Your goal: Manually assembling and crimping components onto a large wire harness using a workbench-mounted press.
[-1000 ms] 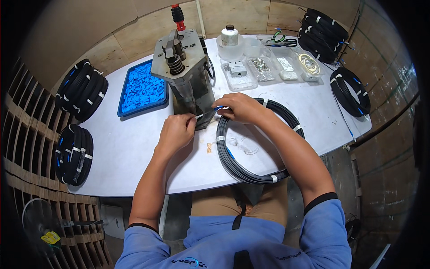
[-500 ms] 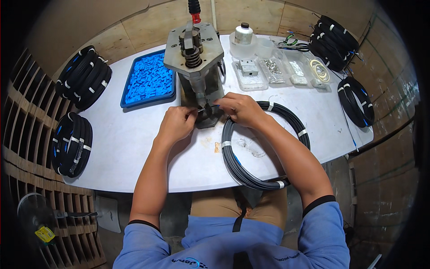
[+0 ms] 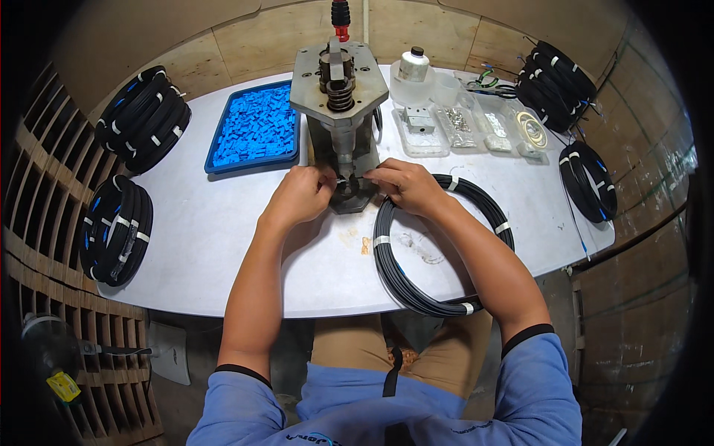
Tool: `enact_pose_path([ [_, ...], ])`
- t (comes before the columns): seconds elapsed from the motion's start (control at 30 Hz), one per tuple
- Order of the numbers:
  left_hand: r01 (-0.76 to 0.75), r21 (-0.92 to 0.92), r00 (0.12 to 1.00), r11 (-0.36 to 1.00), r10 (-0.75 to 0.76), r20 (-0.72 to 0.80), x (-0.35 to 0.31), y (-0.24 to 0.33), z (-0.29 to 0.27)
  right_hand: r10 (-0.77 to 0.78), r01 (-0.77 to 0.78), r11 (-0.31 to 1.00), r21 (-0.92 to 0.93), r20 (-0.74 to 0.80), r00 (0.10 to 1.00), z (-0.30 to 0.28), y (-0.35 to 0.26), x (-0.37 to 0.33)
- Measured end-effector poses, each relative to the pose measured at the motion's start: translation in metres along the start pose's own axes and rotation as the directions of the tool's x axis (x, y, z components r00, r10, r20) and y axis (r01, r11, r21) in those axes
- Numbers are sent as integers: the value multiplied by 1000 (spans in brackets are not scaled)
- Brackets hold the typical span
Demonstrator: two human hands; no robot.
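A grey metal bench press (image 3: 340,82) stands in front of me, with a spring on top and a narrow ram running down to its base. My left hand (image 3: 303,195) is at the left side of the ram's lower end, its thumb and fingers pinched together. From the other side, my right hand (image 3: 407,186) reaches in with its fingertips closed beside the same spot. Whatever is between the fingers of either hand is too small or hidden to make out. Under my right wrist and forearm lies a coil of black cable (image 3: 384,262) bound with white tape.
A dark blue tray (image 3: 210,172) of small blue parts sits left of the press. Stacked black cable coils (image 3: 141,123) stand at both table ends. Behind right are clear boxes of small metal parts (image 3: 459,128), a white bottle (image 3: 413,65) and green-handled pliers (image 3: 485,80).
The whole view has shifted slightly, so the press appears farther right. Both hands stay at the ram's lower end, the right fingertips a little changed in position.
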State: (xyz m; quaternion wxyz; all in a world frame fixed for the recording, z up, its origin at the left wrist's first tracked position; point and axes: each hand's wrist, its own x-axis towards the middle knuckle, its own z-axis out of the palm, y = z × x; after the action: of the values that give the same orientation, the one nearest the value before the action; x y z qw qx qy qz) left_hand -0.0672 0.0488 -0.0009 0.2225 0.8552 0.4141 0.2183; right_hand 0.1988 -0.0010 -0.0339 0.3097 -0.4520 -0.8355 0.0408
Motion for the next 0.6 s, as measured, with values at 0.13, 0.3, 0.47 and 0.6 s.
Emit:
enact_pose_path([
  [0.13, 8, -22, 1000, 1000, -7, 27, 0, 3, -4, -9, 9, 1000, -13, 12, 1000, -4, 0, 0],
  [0.3, 9, -35, 996, 999, -6, 90, 1, 2, -6, -46, 46, 998, -35, -17, 999, -1, 2, 1],
  [0.47, 2, -39, 996, 999, 2, 90, 0, 1, -7, -37, 37, 998, -42, -9, 999, -1, 1, 1],
  [0.6, -27, -41, 996, 999, 31, 89, 1, 1, -6, -97, 94, 995, -42, -73, 993, -1, 2, 1],
])
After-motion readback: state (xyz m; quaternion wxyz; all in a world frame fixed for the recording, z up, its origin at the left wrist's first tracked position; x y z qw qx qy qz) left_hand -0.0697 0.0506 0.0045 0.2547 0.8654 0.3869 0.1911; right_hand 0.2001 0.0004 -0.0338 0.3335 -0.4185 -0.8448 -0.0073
